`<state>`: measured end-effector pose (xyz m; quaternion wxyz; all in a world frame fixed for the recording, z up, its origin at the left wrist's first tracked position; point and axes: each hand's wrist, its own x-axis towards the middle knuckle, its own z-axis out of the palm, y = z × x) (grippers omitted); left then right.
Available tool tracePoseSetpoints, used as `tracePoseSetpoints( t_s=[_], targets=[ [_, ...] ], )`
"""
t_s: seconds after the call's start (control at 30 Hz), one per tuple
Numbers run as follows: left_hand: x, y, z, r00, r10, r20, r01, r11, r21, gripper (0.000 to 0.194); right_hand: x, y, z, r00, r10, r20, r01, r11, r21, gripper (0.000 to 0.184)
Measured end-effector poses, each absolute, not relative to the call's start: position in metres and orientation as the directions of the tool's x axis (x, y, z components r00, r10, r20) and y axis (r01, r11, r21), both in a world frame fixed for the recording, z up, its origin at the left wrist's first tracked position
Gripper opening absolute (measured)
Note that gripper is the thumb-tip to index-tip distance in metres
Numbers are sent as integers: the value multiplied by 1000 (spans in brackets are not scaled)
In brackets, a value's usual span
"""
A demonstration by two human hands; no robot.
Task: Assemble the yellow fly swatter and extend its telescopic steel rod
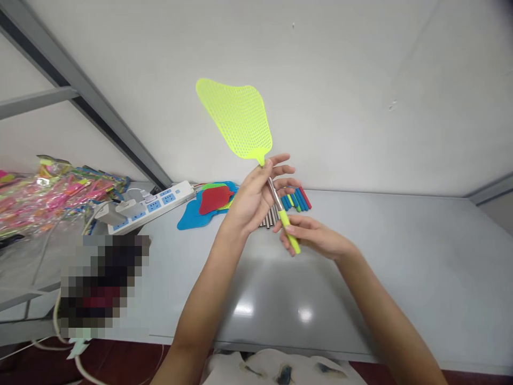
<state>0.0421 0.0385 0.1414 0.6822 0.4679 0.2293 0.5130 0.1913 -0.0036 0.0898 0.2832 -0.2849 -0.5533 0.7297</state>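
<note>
A yellow-green fly swatter (240, 120) with a mesh head, a metal rod and a yellow-green handle is held up above the table, tilted with its head to the upper left. My left hand (256, 198) pinches it at the neck, where the head meets the rod, its other fingers spread. The fingers of my right hand (308, 232) close round the handle near its lower end. Behind my hands lie several metal rods (269, 219) and several coloured handles (302, 199), partly hidden. Red (214, 199) and blue (196, 216) swatter heads are stacked to the left.
A white power strip (160, 206) with plugs in it lies at the left of the grey table (401, 267). Beyond it are plastic-wrapped colourful packages (52, 198) by a metal frame (92, 112). A blurred-out dark object (104, 283) sits at the table's left front. A white wall (360, 107) stands behind.
</note>
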Motion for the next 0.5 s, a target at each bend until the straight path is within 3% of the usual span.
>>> tracePoseSetpoints(
  t_s=[0.13, 0.27, 0.37, 0.5],
  targets=[
    [38, 40, 143, 207, 975, 75, -522, 45, 852, 25, 163, -12, 68, -596, 798, -90, -254, -294, -922, 26],
    [39, 41, 138, 125, 989, 84, -533, -5, 846, 38, 154, -16, 64, -564, 821, -93, -204, -248, -947, 25],
    [48, 39, 132, 220, 970, 107, -516, 22, 856, 41, 149, -16, 71, -539, 836, -103, -239, -269, -933, 27],
    [60, 36, 122, 430, 898, 92, -443, 121, 888, 41, 142, -15, 76, -377, 904, -202, -351, -342, -872, 37]
  ],
)
